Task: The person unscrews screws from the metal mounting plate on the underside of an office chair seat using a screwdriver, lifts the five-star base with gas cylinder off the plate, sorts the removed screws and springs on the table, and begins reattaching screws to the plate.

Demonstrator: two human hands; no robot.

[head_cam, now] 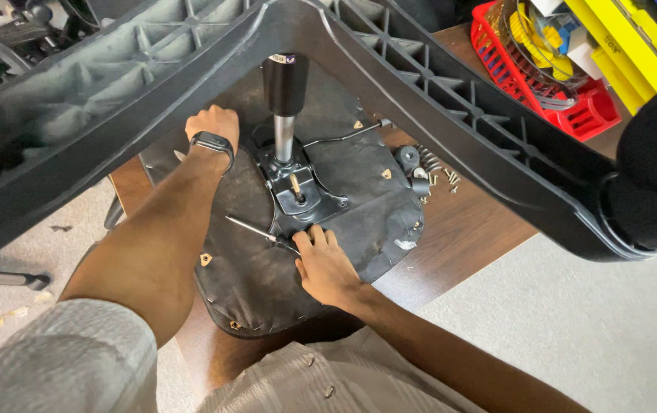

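Head view. An upturned chair seat [267,283], underside covered in black fabric, lay on the brown counter [466,229]. The black metal mechanism plate [298,191] sat at its centre, with the gas cylinder [284,99] standing upright from it. The left hand [214,126], a dark watch on its wrist, was closed in a fist against the seat just left of the cylinder, bracing it. The right hand [327,264] lay on the fabric with fingers curled at the plate's near edge; a thin screwdriver [256,229] rested under its fingertips, though whether it was truly gripped could not be told. Judgement: the left hand's brace should be firm and the tool kept square to the fastener, so the tip would not slip into the fabric. Loose screws [443,180] lay grouped beside the seat, near two black knobs [412,164].

A red plastic basket [573,107] stood at the counter's far right corner, holding long yellow boxes [626,53]. The cylinder's top bore a small round label [281,58].
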